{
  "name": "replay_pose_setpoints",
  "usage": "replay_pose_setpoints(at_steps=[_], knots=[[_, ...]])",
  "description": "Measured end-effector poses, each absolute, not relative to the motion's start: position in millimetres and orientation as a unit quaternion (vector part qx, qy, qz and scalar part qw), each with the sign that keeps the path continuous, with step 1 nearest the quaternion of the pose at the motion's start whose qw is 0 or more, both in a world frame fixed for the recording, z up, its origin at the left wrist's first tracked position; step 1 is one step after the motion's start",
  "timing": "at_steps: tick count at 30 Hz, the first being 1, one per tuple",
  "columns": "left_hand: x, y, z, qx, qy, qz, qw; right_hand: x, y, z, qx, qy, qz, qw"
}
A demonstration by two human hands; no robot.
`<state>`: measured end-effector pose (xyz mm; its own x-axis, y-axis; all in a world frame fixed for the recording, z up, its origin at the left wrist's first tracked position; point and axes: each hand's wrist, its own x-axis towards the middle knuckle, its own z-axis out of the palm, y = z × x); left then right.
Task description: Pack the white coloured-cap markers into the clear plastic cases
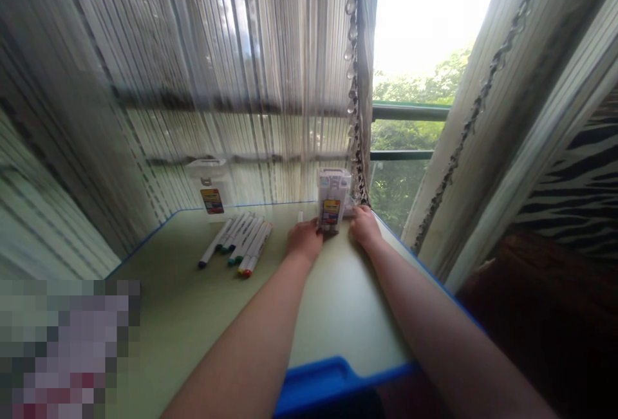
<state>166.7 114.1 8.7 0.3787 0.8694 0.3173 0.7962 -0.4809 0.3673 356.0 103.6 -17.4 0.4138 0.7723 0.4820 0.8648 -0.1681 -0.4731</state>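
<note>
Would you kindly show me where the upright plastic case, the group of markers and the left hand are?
plastic case (331, 212), head view, front label
markers (244, 245), head view, marker barrels
left hand (304, 241), head view, back of hand

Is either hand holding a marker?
No, the markers lie on the green desk, away from the left hand and right hand beside a clear plastic case.

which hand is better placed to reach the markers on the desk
Left, probably. The left hand is on the same side of the clear plastic box as the markers and closer to them, while the right hand is on the box's far side.
</note>
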Motion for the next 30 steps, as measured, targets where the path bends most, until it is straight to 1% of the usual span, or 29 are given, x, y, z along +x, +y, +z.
replay_pose_setpoints(at_steps=[5, 10, 12, 14, 16, 19, 21, 22, 24, 27, 28, 30], knots=[[164, 113, 9, 0.791, 0.519, 0.307, 0.105, 350, 93, -11, -0.772, -0.544, -0.087, 0.318], [160, 108, 9, 0.770, 0.544, 0.321, 0.093, 335, 81, 6, -0.793, -0.517, -0.095, 0.308], [158, 102, 14, 0.763, 0.542, 0.344, 0.079, 331, 76, 17, -0.799, -0.479, -0.132, 0.339], [154, 95, 24, 0.756, 0.527, 0.380, 0.080, 328, 69, 28, -0.790, -0.428, -0.186, 0.398], [145, 90, 39, 0.747, 0.526, 0.391, 0.114, 326, 61, 37, -0.756, -0.406, -0.233, 0.458], [117, 88, 65, 0.737, 0.550, 0.358, 0.162, 313, 50, 48, -0.678, -0.456, -0.256, 0.516], [89, 90, 80, 0.722, 0.563, 0.377, 0.140, 293, 47, 53, -0.632, -0.514, -0.219, 0.536], [74, 91, 84, 0.712, 0.567, 0.395, 0.125, 279, 48, 56, -0.617, -0.544, -0.180, 0.539], [44, 93, 89, 0.688, 0.576, 0.427, 0.107, 244, 52, 59, -0.607, -0.581, -0.054, 0.539], [7, 96, 85, 0.651, 0.598, 0.448, 0.132, 185, 61, 58, -0.623, -0.555, 0.180, 0.521], [-3, 96, 82, 0.639, 0.604, 0.453, 0.146, 167, 63, 55, -0.626, -0.544, 0.215, 0.515], [-19, 96, 74, 0.616, 0.613, 0.467, 0.162, 137, 68, 46, -0.634, -0.539, 0.216, 0.511]])
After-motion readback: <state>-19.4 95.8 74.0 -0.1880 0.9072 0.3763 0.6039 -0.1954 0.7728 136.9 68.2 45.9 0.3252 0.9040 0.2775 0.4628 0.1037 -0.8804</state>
